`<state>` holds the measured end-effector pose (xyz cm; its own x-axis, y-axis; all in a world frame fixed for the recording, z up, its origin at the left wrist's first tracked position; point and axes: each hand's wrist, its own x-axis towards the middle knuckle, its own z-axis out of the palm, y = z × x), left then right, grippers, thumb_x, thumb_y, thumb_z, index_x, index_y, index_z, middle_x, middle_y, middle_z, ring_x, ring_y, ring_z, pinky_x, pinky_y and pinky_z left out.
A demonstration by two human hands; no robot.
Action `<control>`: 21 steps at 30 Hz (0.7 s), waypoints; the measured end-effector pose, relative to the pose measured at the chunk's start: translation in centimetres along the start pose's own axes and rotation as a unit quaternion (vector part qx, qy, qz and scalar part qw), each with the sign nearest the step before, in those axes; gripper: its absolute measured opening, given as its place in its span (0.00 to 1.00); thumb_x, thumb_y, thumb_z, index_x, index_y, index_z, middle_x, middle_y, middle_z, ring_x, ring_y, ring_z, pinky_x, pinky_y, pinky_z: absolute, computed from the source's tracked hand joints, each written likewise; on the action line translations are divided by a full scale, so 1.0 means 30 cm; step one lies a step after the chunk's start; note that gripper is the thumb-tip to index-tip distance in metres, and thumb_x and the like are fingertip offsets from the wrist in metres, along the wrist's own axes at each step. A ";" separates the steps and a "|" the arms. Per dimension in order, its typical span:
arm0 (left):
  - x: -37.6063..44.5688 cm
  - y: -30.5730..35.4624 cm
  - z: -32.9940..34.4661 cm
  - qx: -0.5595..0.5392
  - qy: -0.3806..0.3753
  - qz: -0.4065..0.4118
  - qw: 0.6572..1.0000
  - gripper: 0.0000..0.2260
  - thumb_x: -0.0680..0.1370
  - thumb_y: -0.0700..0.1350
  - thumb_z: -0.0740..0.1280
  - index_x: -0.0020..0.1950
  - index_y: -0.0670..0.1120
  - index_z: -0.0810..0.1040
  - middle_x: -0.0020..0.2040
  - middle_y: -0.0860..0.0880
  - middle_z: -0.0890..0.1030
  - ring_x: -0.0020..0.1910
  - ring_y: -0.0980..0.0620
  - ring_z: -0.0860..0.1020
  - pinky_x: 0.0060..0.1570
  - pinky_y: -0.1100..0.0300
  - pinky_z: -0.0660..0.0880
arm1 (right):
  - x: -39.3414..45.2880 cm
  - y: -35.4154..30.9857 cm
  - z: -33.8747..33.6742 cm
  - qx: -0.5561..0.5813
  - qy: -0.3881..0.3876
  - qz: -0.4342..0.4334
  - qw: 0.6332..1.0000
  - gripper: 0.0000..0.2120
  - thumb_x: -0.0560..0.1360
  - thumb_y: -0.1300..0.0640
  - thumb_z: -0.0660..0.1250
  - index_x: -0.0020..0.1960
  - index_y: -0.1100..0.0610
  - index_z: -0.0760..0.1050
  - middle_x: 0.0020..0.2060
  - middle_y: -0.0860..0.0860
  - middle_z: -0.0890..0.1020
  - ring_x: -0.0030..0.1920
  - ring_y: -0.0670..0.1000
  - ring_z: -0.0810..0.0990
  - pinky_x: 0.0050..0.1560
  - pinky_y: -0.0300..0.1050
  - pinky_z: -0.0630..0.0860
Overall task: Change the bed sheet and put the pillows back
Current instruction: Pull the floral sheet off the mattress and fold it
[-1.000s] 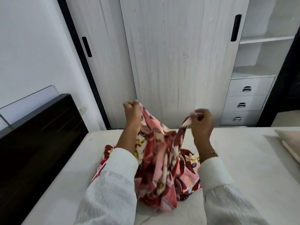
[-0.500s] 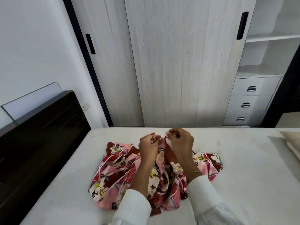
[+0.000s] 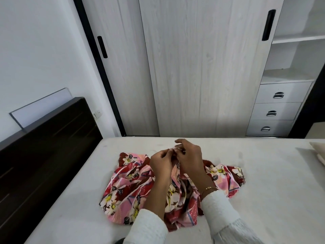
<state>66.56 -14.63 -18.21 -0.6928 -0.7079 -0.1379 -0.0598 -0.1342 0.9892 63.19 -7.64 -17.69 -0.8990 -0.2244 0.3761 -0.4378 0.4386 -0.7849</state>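
At frame centre we see the left hand (image 3: pixel 161 163) and right hand (image 3: pixel 190 158) together, apparently both pinching an edge of the floral sheet (image 3: pixel 133 187) bunched on the mattress (image 3: pixel 263 199).

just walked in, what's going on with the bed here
A person is working on a bunched-up floral bed sheet lying on the bare white mattress. The left hand and right hand both pinch a bit of its edge, close together above the heap. The sheet is not spread yet. A pillow lies at the far right edge.
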 end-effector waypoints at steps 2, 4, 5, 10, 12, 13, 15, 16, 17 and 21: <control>-0.004 0.012 -0.002 -0.018 -0.007 -0.010 1.000 0.06 0.77 0.39 0.66 0.49 0.38 0.82 0.41 0.44 0.83 0.40 0.48 0.82 0.39 0.60 0.81 | -0.003 -0.001 0.001 -0.031 -0.002 -0.020 0.999 0.15 0.77 0.63 0.62 0.63 0.58 0.75 0.51 0.56 0.82 0.52 0.53 0.80 0.51 0.36 0.71; -0.003 0.017 0.000 -0.017 -0.019 -0.016 1.000 0.07 0.78 0.40 0.65 0.51 0.39 0.81 0.42 0.45 0.83 0.41 0.50 0.82 0.39 0.62 0.80 | -0.012 -0.007 0.000 -0.069 -0.011 -0.040 0.997 0.16 0.78 0.62 0.59 0.66 0.59 0.72 0.53 0.59 0.81 0.54 0.55 0.78 0.53 0.38 0.70; -0.003 0.019 0.000 -0.019 -0.027 -0.018 0.999 0.08 0.78 0.40 0.64 0.51 0.39 0.81 0.42 0.46 0.83 0.41 0.51 0.82 0.39 0.63 0.80 | -0.020 -0.013 0.002 -0.081 -0.021 -0.052 0.995 0.17 0.79 0.62 0.58 0.67 0.59 0.70 0.54 0.61 0.80 0.54 0.56 0.78 0.53 0.39 0.70; 0.018 0.030 -0.020 -0.005 -0.046 -0.009 0.999 0.09 0.78 0.41 0.65 0.55 0.39 0.80 0.45 0.47 0.82 0.45 0.51 0.81 0.44 0.63 0.79 | -0.041 -0.003 0.038 -0.064 -0.111 -0.057 0.990 0.28 0.78 0.67 0.57 0.75 0.57 0.53 0.59 0.60 0.74 0.57 0.53 0.73 0.59 0.37 0.69; 0.024 0.033 -0.039 -0.018 -0.051 -0.008 0.998 0.11 0.77 0.39 0.66 0.57 0.37 0.79 0.49 0.43 0.82 0.48 0.49 0.81 0.43 0.65 0.79 | -0.026 0.001 0.041 -0.017 -0.149 -0.021 0.988 0.30 0.79 0.67 0.56 0.76 0.57 0.45 0.55 0.59 0.77 0.51 0.49 0.73 0.59 0.34 0.68; 0.029 0.032 -0.049 -0.020 -0.054 -0.004 0.998 0.11 0.76 0.38 0.66 0.58 0.37 0.78 0.51 0.42 0.82 0.48 0.48 0.81 0.42 0.66 0.79 | -0.019 0.001 0.039 0.010 -0.167 -0.007 0.986 0.30 0.79 0.67 0.55 0.76 0.58 0.43 0.53 0.58 0.79 0.50 0.48 0.74 0.56 0.30 0.67; 0.033 0.027 -0.066 0.003 -0.057 0.025 0.998 0.12 0.76 0.38 0.67 0.59 0.38 0.78 0.52 0.42 0.82 0.49 0.49 0.81 0.42 0.68 0.79 | -0.012 -0.001 0.031 0.045 -0.189 0.009 0.981 0.30 0.79 0.67 0.54 0.76 0.60 0.43 0.56 0.58 0.79 0.53 0.50 0.76 0.54 0.28 0.64; 0.035 0.024 -0.073 0.025 -0.054 0.044 0.997 0.13 0.76 0.39 0.67 0.59 0.38 0.78 0.53 0.43 0.82 0.49 0.49 0.81 0.43 0.67 0.79 | -0.012 -0.004 0.027 0.062 -0.196 0.016 0.978 0.30 0.79 0.68 0.54 0.76 0.60 0.43 0.58 0.57 0.78 0.57 0.51 0.76 0.56 0.30 0.65; 0.039 0.021 -0.079 0.051 -0.047 0.063 0.996 0.13 0.75 0.39 0.68 0.59 0.39 0.78 0.53 0.44 0.82 0.50 0.49 0.81 0.46 0.64 0.79 | -0.014 -0.009 0.023 0.079 -0.201 0.020 0.976 0.30 0.79 0.68 0.55 0.76 0.60 0.45 0.62 0.55 0.76 0.61 0.52 0.75 0.59 0.32 0.65; 0.052 0.003 -0.098 0.175 -0.024 0.157 0.972 0.14 0.75 0.40 0.68 0.61 0.41 0.78 0.55 0.46 0.81 0.50 0.53 0.78 0.50 0.63 0.75 | -0.017 -0.027 0.017 0.105 -0.212 0.005 0.972 0.27 0.78 0.70 0.56 0.75 0.62 0.52 0.70 0.50 0.65 0.71 0.52 0.65 0.62 0.28 0.58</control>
<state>67.59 -17.80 -18.48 -0.7487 -0.6412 0.1683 -0.0741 0.3332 0.9399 64.00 -8.31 -17.50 -0.7988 -0.5783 0.1657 -0.3766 0.2660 -0.8874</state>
